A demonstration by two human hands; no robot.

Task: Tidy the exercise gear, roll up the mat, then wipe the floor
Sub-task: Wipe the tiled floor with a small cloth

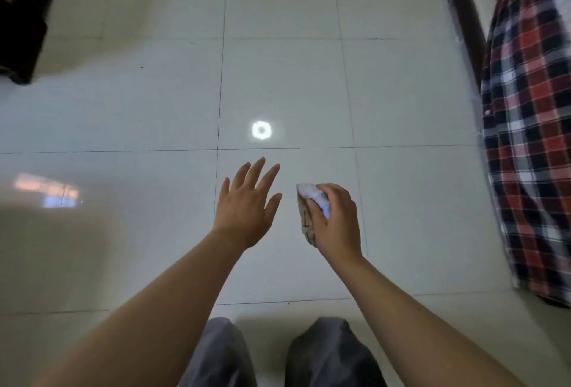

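- Looks like the person is on the wiping part. No mat or gear shows anywhere, just glossy tiled floor (123, 108).
- The right hand (338, 223) has its grip curled round a bunched-up whitish cloth (310, 198), with the fingers wrapped over the top. The cloth sits low over the tile, a little ahead of the knees (216, 352). Can't tell if it's actually pressing on the floor or just above it.
- The left hand (247, 204) is just beside it, fingers spread and straight, holding nothing. Hard to say whether the palm touches the tile.
- To do this well, imo: flatten that wad so more cloth meets the tile and plant the left palm for balance. Then work in overlapping strokes, one tile at a time, along the grout lines.
- The ring-shaped glare (261, 130) just ahead of the hands is handy, since streaks should show up in a shine like that.
- Watch the plaid blanket (531, 139) draped down at the right edge and keep the cloth off it.
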